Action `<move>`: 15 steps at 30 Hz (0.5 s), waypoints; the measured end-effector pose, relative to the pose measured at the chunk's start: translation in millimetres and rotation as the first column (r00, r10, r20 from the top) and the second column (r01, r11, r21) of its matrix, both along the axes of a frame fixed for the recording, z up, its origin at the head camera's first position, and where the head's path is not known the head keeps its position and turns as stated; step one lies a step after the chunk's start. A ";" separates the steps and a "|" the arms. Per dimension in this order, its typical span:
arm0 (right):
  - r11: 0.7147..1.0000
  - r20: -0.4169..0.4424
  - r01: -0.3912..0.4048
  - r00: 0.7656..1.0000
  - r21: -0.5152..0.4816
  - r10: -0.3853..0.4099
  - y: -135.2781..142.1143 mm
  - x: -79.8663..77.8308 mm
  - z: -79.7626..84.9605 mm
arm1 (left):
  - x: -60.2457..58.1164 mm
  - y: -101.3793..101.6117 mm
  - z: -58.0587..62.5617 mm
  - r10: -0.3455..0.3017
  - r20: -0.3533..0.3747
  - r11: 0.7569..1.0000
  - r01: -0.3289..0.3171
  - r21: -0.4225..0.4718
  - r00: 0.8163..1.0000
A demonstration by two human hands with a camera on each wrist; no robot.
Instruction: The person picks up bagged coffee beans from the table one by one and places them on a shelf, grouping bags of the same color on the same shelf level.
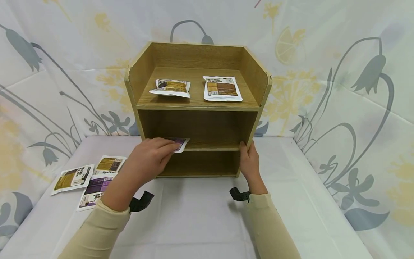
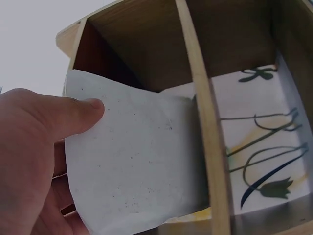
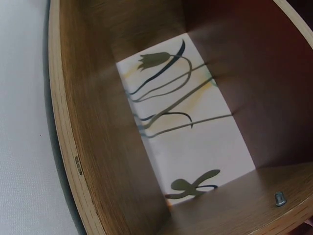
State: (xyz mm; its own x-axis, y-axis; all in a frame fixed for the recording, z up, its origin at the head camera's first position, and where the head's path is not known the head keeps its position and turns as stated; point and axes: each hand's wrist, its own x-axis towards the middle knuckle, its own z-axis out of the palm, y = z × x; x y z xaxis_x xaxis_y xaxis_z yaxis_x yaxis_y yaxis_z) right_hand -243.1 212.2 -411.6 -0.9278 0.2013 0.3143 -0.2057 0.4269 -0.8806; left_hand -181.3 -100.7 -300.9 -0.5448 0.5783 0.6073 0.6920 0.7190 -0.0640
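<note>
My left hand (image 1: 149, 158) pinches a flat purple-and-white packet (image 1: 183, 143) at the left part of the wooden shelf unit's (image 1: 197, 108) middle compartment. In the left wrist view the packet's plain white face (image 2: 137, 152) shows, with the thumb on it and the other fingers behind. Its far end reaches past the front edge into the compartment, close by the shelf board (image 2: 208, 117). My right hand (image 1: 249, 162) grips the right side panel of the unit near the middle board, thumb at the front edge. The right wrist view looks into a compartment (image 3: 83, 98).
On the top shelf lie a puffy brown-and-white packet (image 1: 171, 88) and a flatter one (image 1: 222, 89). Left on the white table (image 1: 194, 223) are two yellow-brown packets (image 1: 72, 178) (image 1: 110, 164) and a purple one (image 1: 96, 189), partly behind the left forearm. A flowered cloth (image 1: 323, 72) hangs behind.
</note>
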 end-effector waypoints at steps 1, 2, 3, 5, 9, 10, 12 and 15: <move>1.000 0.000 -0.001 1.000 0.000 0.001 0.1 -0.1 -0.4 | -0.7 1.2 -1.2 0.007 0.007 1.000 -0.007 -0.006 1.000; 1.000 -0.002 -0.001 1.000 0.001 0.001 0.1 -0.3 -0.8 | -1.5 2.1 -2.6 0.013 0.018 1.000 -0.013 -0.010 1.000; 1.000 -0.003 -0.001 1.000 0.002 0.002 0.2 -0.5 -1.2 | -2.3 3.1 -3.8 0.022 0.026 1.000 -0.021 -0.018 0.999; 1.000 -0.006 -0.002 1.000 0.005 0.002 0.2 -0.8 -1.7 | -4.1 5.0 -6.1 0.036 0.042 0.999 -0.035 -0.027 0.998; 1.000 -0.004 -0.005 1.000 0.010 0.005 0.0 -0.7 -1.8 | -8.5 8.2 -10.5 0.060 0.068 0.997 -0.056 -0.051 0.996; 1.000 -0.003 -0.005 1.000 0.010 0.006 0.0 -0.6 -1.6 | -9.7 9.1 -11.7 0.066 0.074 0.997 -0.062 -0.055 0.995; 1.000 -0.001 -0.003 1.000 0.011 0.003 0.0 -0.4 -1.2 | -12.1 10.9 -13.8 0.080 0.086 0.995 -0.075 -0.064 0.993; 1.000 0.000 0.000 1.000 0.011 0.000 0.4 -0.2 -0.9 | -15.3 13.9 -16.3 0.102 0.110 0.993 -0.094 -0.074 0.989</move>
